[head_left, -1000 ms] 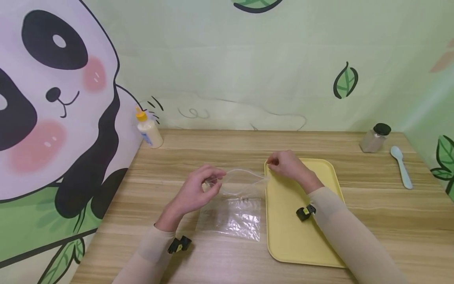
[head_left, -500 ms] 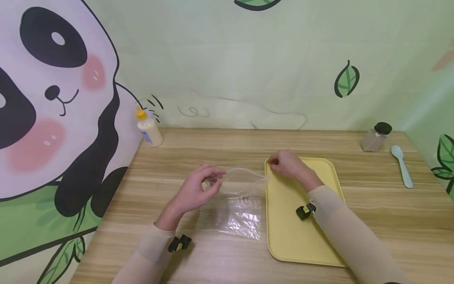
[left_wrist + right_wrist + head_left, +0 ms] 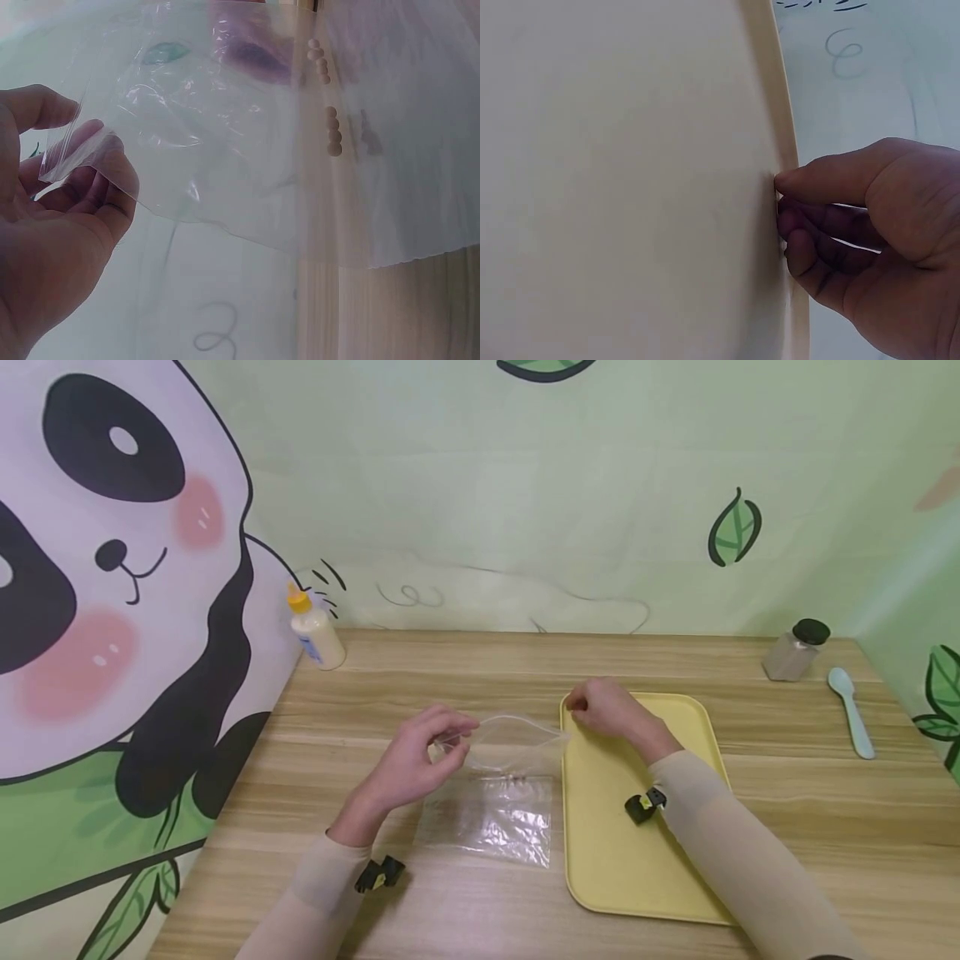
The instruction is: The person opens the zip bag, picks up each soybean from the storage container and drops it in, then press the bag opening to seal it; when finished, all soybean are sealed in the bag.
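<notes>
In the head view my left hand [image 3: 420, 756] holds the left end of a clear zip bag [image 3: 495, 822], its mouth gaping and its lower part lying on the table. The left wrist view has the thumb and fingers [image 3: 101, 199] at the bag's edge, with several small round beads [image 3: 334, 131] showing through the plastic. My right hand [image 3: 611, 706] reaches across a yellow tray [image 3: 637, 868] to its far left corner. Seen from the right wrist, thumb and curled fingers [image 3: 829, 180] come together right at the tray's rim; I cannot tell whether they pinch something there.
A glue bottle [image 3: 318, 639] with an orange cap stands at the back left. A jar [image 3: 791, 656] with a black lid and a pale blue spoon [image 3: 851, 714] are at the back right. A panda-printed backdrop [image 3: 480, 510] rises behind the wooden table [image 3: 465, 918].
</notes>
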The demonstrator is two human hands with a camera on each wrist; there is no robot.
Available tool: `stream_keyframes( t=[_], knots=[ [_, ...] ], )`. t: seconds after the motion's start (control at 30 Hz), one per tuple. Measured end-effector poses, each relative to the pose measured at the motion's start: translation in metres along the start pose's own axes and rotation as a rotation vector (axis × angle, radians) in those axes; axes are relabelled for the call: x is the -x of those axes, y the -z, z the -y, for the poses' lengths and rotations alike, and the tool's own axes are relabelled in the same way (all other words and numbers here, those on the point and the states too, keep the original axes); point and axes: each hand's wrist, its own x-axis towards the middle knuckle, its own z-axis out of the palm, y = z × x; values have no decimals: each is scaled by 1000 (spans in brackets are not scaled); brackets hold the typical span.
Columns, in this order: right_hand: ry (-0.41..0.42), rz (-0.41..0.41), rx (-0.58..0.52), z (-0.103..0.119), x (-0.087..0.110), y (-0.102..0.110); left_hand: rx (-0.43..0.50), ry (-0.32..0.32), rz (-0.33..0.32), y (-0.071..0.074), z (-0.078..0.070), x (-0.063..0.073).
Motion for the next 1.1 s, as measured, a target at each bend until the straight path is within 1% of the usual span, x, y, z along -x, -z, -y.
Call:
stream_keyframes(
  t=[0.17, 0.57, 0.8, 1.0, 1.03, 1.1],
  knots=[
    [1, 5, 12, 0, 0, 1, 9, 4, 4, 0, 0, 0],
    [-23, 15, 20, 1, -1, 0, 0, 5, 6, 0, -1, -1],
    [-6, 6, 50, 0, -2, -2, 5, 9, 2, 0, 0, 0],
    [4, -6, 10, 0, 0, 0, 0, 6, 1, 0, -1, 0],
    [20, -22, 9, 0, 1, 0, -2, 3, -1, 0, -1, 0],
    [27, -27, -3, 0, 2, 1, -4, -4, -4, 0, 0, 0]
  ],
)
